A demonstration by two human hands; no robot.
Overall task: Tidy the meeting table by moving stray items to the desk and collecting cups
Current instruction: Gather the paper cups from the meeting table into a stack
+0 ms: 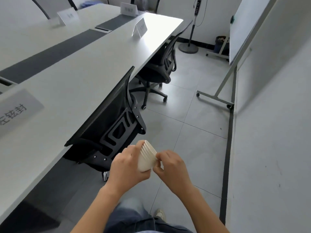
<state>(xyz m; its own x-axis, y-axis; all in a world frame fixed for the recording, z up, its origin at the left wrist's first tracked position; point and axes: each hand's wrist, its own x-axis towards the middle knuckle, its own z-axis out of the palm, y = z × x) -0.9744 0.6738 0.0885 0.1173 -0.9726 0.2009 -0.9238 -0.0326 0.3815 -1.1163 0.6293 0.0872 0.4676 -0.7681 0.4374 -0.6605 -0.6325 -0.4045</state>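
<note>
A stack of white paper cups (pixel 146 157) sits low in the view at 6 o'clock. It is held in the air over the tiled floor (pixel 193 132), off the tabletop (pixel 75 78) and at 5 o'clock from the nearer black mesh chair (pixel 107 125). The left hand (pixel 127 168) holds the stack, with its fingers (pixel 139 145) curled narrowly round the side. The right hand (pixel 174 167) pinches the stack's ridged end between thumb and fingers (pixel 159 156).

The long white tabletop runs from 8 o'clock toward 12, and a second chair (pixel 161 64) is tucked under its edge. 1 name card (pixel 18 108) lies at 9 o'clock, and another (pixel 140 28) stands near 12. A whiteboard on wheels (pixel 242 27) stands at 2 o'clock.
</note>
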